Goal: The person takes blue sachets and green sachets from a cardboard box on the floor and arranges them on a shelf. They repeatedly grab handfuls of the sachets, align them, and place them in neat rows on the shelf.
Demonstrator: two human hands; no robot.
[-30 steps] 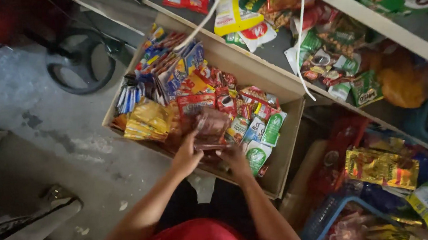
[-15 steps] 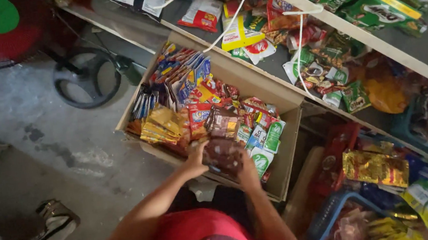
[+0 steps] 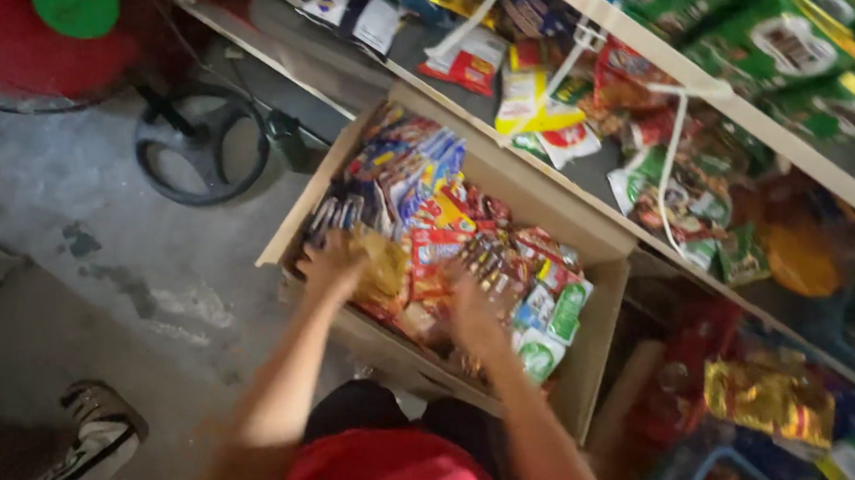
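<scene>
An open cardboard box [image 3: 596, 349] on the floor is packed with several colourful snack and sachet packets [image 3: 456, 218]. My left hand [image 3: 331, 265] reaches into the box's near left side and rests on yellow packets [image 3: 385, 263]; its grip is blurred. My right hand [image 3: 475, 312] is pressed down among red and brown packets in the middle of the box, fingers spread over them. Motion blur hides whether either hand holds a packet.
Shelves [image 3: 740, 113] above and to the right hold green pouches, hanging sachet strips and white hooks. A fan's round black base [image 3: 203, 150] stands on the concrete floor to the left. A sandalled foot [image 3: 99, 418] lies at lower left. Gold packets [image 3: 764, 397] lie at lower right.
Both hands held a dark packet together above the box's near edge. Now they have parted; the left went to the yellow packets, the right pressed down into the box.
</scene>
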